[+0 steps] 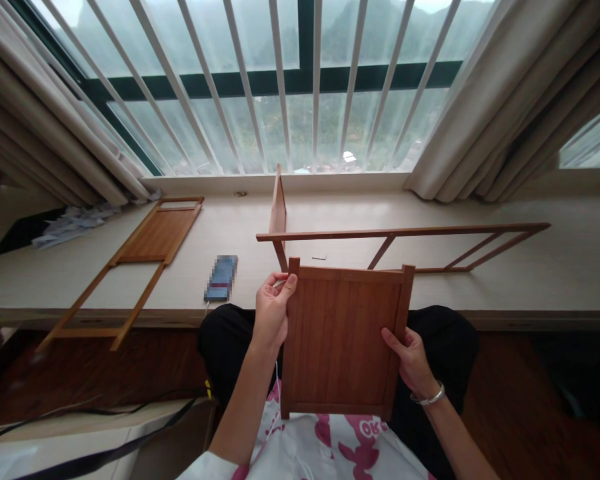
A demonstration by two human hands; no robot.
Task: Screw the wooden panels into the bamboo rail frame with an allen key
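A reddish-brown wooden panel (347,340) with a framed edge is held upright over my lap. My left hand (273,310) pinches its upper left corner post between thumb and fingers. Lower down on the opposite side, my right hand (411,360) grips the panel's edge, thumb on the front face and fingers behind. Just beyond the panel, a long wooden frame (340,235) stands on the pale ledge, with an upright board at its left end. The panel covers part of that frame.
Another wooden frame with a panel (155,233) lies on the ledge (240,227) at left, jutting past the front edge. A phone (221,278) with a cable and a small thin piece (319,257) lie nearer the middle. Crumpled plastic (77,223) sits far left. Barred windows and curtains (500,100) stand behind.
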